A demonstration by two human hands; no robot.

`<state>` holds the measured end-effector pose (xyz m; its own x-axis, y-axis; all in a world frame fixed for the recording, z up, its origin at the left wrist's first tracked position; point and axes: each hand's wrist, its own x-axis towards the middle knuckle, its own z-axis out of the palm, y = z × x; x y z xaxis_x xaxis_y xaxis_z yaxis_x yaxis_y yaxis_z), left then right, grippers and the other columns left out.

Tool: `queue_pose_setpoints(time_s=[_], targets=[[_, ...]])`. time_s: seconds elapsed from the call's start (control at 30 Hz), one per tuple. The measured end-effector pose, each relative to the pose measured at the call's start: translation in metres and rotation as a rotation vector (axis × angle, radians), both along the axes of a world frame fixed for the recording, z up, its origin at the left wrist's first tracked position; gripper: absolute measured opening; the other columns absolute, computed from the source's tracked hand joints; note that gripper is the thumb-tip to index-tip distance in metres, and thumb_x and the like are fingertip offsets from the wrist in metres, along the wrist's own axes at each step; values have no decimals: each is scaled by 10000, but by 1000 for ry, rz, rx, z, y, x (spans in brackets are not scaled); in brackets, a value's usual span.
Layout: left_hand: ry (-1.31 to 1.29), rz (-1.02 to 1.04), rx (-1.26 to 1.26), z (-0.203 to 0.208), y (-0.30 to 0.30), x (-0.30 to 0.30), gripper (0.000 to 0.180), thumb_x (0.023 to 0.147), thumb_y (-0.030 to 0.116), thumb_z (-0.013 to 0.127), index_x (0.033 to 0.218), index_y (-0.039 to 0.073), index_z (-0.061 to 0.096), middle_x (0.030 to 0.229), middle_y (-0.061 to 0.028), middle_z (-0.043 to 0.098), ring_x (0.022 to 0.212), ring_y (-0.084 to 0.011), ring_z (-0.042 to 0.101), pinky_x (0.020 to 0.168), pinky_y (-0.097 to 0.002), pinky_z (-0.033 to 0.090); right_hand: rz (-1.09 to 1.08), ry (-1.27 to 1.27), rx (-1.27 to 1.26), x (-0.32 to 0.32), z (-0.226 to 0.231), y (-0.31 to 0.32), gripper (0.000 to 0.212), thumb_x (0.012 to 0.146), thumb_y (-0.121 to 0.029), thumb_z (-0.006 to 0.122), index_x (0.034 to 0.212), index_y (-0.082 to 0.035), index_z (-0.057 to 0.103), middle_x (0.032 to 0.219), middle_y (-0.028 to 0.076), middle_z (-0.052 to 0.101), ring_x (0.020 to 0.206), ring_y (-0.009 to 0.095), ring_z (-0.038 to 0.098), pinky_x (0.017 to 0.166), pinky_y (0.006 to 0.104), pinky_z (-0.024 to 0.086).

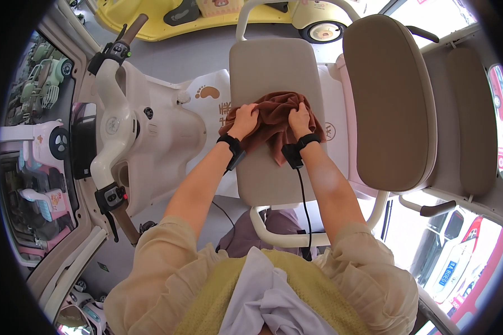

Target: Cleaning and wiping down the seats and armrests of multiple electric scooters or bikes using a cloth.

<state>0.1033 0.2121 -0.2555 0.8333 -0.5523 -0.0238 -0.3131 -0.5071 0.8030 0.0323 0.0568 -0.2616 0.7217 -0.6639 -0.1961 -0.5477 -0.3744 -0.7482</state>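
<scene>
A crumpled brown cloth (276, 114) lies over the middle of a beige padded seat (274, 64). My left hand (244, 121) is closed on the cloth's left part, its fingers partly sunk in the folds. On the other side, my right hand (299, 119) grips the cloth's right part, fingers curled round a fold. One corner of the cloth hangs toward me between my wrists. Each wrist wears a black strap with a small box, and dark cables run from them toward my body.
Handlebars (114, 125) of a pale scooter stand at the left. A larger brown seat (388, 103) rises at the right, with a backrest (472, 120) behind it. The small seat's tubular metal frame (288, 239) curves close to my body. Beyond stands a yellow vehicle (218, 25).
</scene>
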Motion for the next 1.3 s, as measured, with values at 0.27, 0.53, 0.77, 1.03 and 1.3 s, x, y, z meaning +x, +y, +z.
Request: queue_pose_setpoints(time_s=[0.27, 0.53, 0.77, 1.03, 1.3], targets=[[-264, -130, -148, -19, -68, 35, 304, 779, 118, 456, 1074, 47, 472, 1062, -208, 464, 1014, -346, 404, 890, -372, 305, 3, -88, -197, 30, -18, -52, 453, 744, -148, 415, 1175, -18, 360, 1204, 231, 320, 1133, 354, 272, 938, 415, 225], [-462, -243, 322, -23, -91, 91, 534, 743, 144, 513, 1232, 121, 299, 1297, -140, 220, 1215, -268, 178, 953, -419, 216, 9, 39, -433, 72, -26, -41, 460, 743, -173, 415, 1187, -65, 359, 1262, 213, 247, 1188, 359, 172, 945, 506, 139], [-581, -197, 528, -20, -112, 159, 598, 710, 334, 537, 1236, 172, 304, 1321, -97, 197, 1228, -238, 152, 952, -500, 145, 16, -10, -412, 97, -18, -21, 455, 782, -242, 401, 1201, -74, 340, 1262, 221, 240, 1175, 380, 181, 945, 507, 133], [-419, 83, 479, -39, -113, 150, 426, 808, 340, 378, 1212, 209, 350, 1310, -124, 205, 1217, -309, 133, 895, -607, 102, 143, -64, -524, 86, -22, -37, 487, 774, -302, 438, 1181, -52, 345, 1264, 193, 257, 1176, 351, 208, 955, 471, 151], [-571, -441, 290, -32, -145, 69, 347, 800, 291, 371, 1129, 232, 461, 1245, -86, 343, 1170, -271, 248, 938, -438, 183, -128, -72, -432, 44, -27, -49, 433, 759, -171, 434, 1134, 25, 346, 1199, 228, 325, 1121, 356, 288, 937, 413, 222]])
